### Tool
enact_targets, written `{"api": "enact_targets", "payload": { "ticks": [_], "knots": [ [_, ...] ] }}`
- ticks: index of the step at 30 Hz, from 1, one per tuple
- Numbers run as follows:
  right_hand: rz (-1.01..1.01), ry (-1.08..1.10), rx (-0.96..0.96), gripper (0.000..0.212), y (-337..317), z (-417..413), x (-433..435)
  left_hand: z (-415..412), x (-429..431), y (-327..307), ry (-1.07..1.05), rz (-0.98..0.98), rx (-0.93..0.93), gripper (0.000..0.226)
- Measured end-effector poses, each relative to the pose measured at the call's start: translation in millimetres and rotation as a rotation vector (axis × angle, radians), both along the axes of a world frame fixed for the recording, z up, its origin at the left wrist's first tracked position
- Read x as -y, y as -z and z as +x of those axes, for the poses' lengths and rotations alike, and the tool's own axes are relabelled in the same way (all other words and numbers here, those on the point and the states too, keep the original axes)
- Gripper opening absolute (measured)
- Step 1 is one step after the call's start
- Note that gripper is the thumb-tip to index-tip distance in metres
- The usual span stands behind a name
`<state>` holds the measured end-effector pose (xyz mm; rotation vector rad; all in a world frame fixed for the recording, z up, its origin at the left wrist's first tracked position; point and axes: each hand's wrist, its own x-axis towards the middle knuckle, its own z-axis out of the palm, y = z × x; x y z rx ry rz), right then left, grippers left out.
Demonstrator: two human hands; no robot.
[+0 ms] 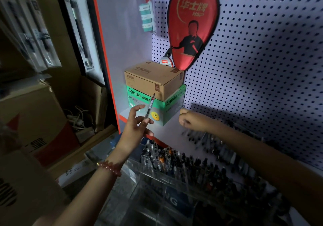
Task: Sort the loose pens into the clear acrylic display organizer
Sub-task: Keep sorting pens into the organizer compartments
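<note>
acrylic organizer [162, 197] nearest you, crowded with stored pens [183, 161] standing upright. above it your left hand [136, 124] pinches one pen [150, 107] low on barrel, forefinger stretched out. pen likely light, stiff, slick plastic: grip mid-barrel, lower straight into a gap. your right hand [192, 121] curled over loose pens [209, 142] on shelf [171, 129]; blurred, cannot tell whether fingers hold any. green box [167, 108] behind.
</note>
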<state>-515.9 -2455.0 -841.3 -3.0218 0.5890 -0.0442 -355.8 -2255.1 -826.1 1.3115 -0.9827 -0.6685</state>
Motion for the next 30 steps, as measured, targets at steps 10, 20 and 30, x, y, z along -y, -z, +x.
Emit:
{"api": "enact_targets", "payload": {
  "ticks": [10,20,30],
  "knots": [
    [-0.176,-0.319,0.431,0.049,-71,29,-132,9,-29,-13,0.082,-0.009,-0.082,0.031],
    [0.391,-0.282,0.566,0.064,-36,68,-183,29,-61,-12,0.006,-0.092,-0.289,0.033],
    [0.937,0.229,0.472,0.049,-72,99,-173,38,-82,2,0.143,-0.167,0.304,0.029]
  ]
}}
